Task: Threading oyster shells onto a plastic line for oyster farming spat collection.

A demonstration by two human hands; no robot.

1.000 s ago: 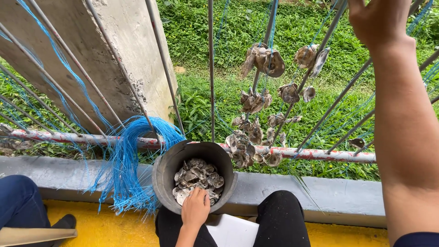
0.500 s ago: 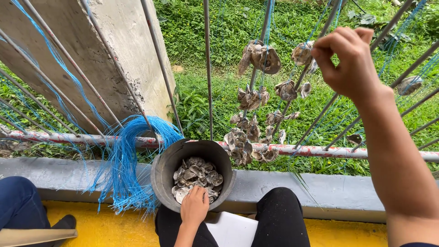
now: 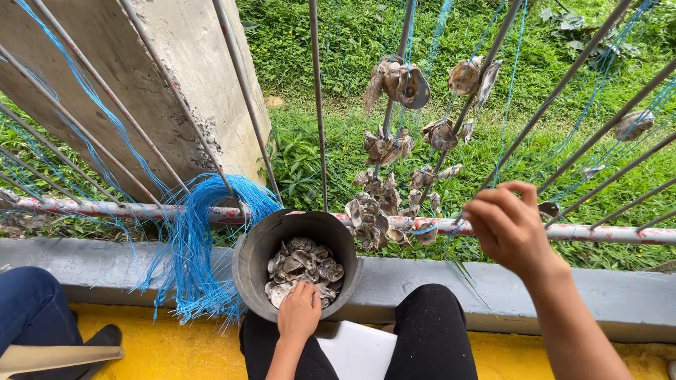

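Even, bright daylight; shadows soft and faint. Focus sharp throughout. Wide-angle distortion bends lines near the edges.

I am wearing the only camera on my head, and it is looking steeply down and forward from close above my lap. It is taking in my left hand (image 3: 298,314) at the dark bucket (image 3: 248,262), my right hand (image 3: 511,228) raised nearer the lens, and the railing (image 3: 563,232) beyond.

Grey oyster shells (image 3: 304,267) lie heaped inside the dark round bucket (image 3: 251,262).
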